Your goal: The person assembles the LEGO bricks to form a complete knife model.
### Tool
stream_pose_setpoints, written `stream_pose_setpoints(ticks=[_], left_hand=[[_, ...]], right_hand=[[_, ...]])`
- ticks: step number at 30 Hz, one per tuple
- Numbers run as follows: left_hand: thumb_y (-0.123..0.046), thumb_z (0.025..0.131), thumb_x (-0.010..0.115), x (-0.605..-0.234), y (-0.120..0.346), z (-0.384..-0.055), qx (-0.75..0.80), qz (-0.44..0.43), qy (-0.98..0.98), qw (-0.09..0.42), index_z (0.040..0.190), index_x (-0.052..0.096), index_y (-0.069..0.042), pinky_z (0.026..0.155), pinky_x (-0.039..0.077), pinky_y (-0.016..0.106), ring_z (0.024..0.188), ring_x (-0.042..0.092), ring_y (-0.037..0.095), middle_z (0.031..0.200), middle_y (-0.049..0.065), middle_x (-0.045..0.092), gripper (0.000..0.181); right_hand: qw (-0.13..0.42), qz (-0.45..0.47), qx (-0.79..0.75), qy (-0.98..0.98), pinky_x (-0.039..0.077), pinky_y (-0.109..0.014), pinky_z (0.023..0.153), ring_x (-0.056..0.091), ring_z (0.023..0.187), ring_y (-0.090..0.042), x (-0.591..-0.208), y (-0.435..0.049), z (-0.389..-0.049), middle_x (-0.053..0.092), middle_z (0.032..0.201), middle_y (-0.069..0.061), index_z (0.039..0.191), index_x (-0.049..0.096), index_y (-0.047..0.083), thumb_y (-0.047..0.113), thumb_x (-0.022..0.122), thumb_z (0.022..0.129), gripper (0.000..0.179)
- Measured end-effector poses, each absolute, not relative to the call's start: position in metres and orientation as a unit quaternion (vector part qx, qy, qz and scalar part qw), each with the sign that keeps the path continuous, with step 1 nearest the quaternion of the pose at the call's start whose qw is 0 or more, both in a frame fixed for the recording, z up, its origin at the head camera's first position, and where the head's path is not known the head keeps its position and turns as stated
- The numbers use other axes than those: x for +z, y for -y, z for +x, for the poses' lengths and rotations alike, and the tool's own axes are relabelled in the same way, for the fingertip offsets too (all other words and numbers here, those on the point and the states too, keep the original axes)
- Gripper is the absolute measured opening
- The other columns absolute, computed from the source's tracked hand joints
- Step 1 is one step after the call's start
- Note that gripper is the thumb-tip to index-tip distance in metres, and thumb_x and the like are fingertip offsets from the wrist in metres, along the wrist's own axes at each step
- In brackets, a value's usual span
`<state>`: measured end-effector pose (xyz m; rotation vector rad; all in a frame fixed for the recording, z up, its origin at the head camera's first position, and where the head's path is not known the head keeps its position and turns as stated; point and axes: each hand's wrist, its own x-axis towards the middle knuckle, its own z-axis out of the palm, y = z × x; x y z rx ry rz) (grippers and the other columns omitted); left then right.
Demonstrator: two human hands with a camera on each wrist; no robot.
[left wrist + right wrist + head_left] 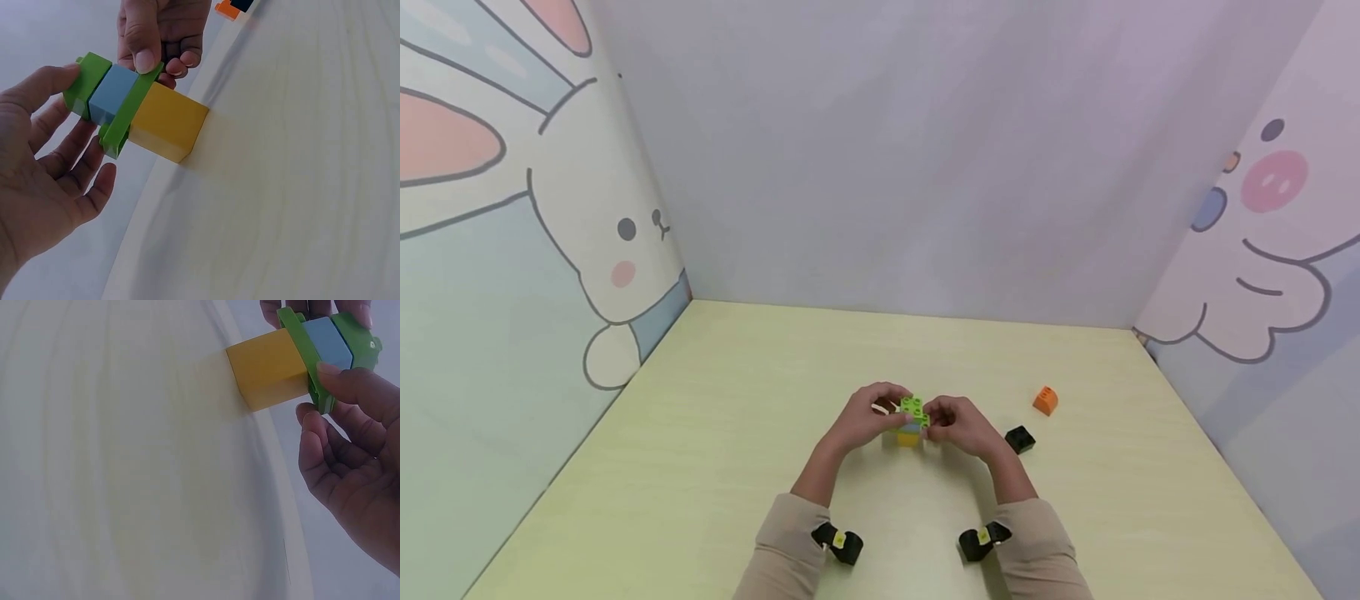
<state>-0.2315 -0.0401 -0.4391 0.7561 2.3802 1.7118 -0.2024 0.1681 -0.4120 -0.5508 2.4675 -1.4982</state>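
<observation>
We are holding a block stack (145,112) standing on the table (760,375), our left hand (868,414) pinching its top green block (86,87), our right hand (964,427) pinching its green plate (122,125).

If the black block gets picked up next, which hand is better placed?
Probably the right hand: the black block lies nearer it, though it would first release the thin green piece. The left hand is farther off and grips the top green block.
</observation>
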Motion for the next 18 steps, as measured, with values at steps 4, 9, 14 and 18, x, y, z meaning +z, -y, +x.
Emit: stream_pose_setpoints(ticks=[4, 9, 14, 18], left_hand=[[-0.018, 0.083, 0.071, -0.439, 0.039, -0.231, 0.556, 0.240, -0.794, 0.049, 0.108, 0.065, -0.014, 0.076, 0.047, 0.033, 0.090, 0.055, 0.019, 0.098, -0.003, 0.060, 0.026], [-0.019, 0.083, 0.071, -0.438, 0.036, -0.229, 0.548, 0.232, -0.803, 0.042, 0.106, 0.065, -0.015, 0.073, 0.047, 0.032, 0.089, 0.055, 0.018, 0.096, -0.003, 0.058, 0.025], [-0.019, 0.083, 0.071, -0.437, 0.036, -0.229, 0.549, 0.230, -0.802, 0.046, 0.106, 0.065, -0.014, 0.073, 0.047, 0.032, 0.089, 0.055, 0.018, 0.097, -0.004, 0.059, 0.025], [-0.018, 0.082, 0.071, -0.436, 0.037, -0.229, 0.542, 0.234, -0.805, 0.051, 0.106, 0.066, -0.014, 0.073, 0.046, 0.032, 0.089, 0.055, 0.017, 0.095, -0.005, 0.060, 0.024]], right_hand=[[0.099, -0.190, -0.506, -0.836, 0.044, -0.029, 0.064, 0.051, 0.075, -0.022, -0.412, -0.167, -0.202, 0.057, 0.082, -0.010, 0.101, 0.061, -0.006, -0.005, 0.066, 0.081, 0.021], [0.096, -0.198, -0.506, -0.834, 0.044, -0.028, 0.063, 0.051, 0.074, -0.022, -0.412, -0.167, -0.203, 0.057, 0.082, -0.009, 0.101, 0.061, -0.007, -0.005, 0.065, 0.081, 0.020], [0.094, -0.198, -0.510, -0.832, 0.044, -0.028, 0.063, 0.051, 0.075, -0.022, -0.421, -0.170, -0.207, 0.058, 0.082, -0.008, 0.100, 0.061, -0.006, -0.005, 0.066, 0.080, 0.021], [0.092, -0.197, -0.505, -0.835, 0.044, -0.028, 0.062, 0.051, 0.074, -0.020, -0.437, -0.174, -0.215, 0.058, 0.082, -0.006, 0.101, 0.062, -0.005, -0.003, 0.068, 0.081, 0.021]])
